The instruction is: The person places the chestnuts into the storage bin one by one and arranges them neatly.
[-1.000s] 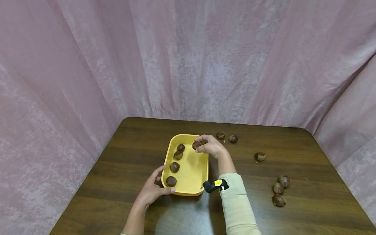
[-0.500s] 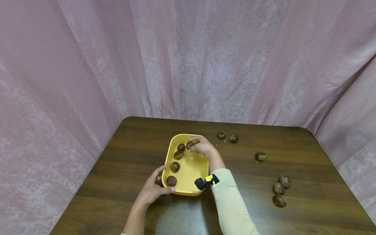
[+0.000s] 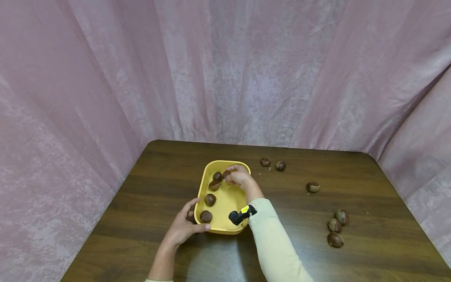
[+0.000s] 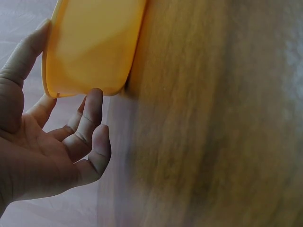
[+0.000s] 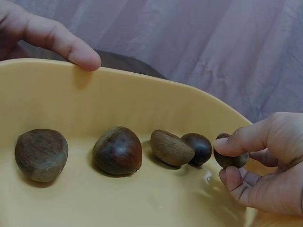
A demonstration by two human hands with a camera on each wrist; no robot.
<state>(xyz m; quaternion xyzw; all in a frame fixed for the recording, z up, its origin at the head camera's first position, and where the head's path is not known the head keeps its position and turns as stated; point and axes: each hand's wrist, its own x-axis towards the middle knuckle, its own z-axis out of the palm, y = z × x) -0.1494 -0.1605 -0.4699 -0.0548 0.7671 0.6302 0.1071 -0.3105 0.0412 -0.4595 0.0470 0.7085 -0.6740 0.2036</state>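
Note:
A yellow plastic box [image 3: 222, 201] sits on the table, with several brown chestnuts in a rough row along its left wall. My left hand [image 3: 180, 228] grips the box's near left corner, thumb at the front rim and fingers along the left side. Inside the far end, my right hand [image 3: 239, 177] pinches a chestnut [image 5: 230, 161] between thumb and fingertips, low over the floor. Right beside it lies a dark chestnut [image 5: 198, 147] against a paler one [image 5: 171, 147]. Two larger chestnuts, a shiny one [image 5: 118, 150] and a dull one [image 5: 41, 155], stand apart nearer the front.
Loose chestnuts lie on the brown table [image 3: 148, 188] right of the box: a pair [image 3: 280, 166] at the back, one [image 3: 312, 187] midway, and a cluster [image 3: 334, 225] farther right. Small crumbs are scattered near them. A pink curtain [image 3: 225, 78] hangs behind the table.
My right hand has moved left and down inside the box with its chestnut, bringing it beside the far chestnut of the row. The left hand has stayed on the corner.

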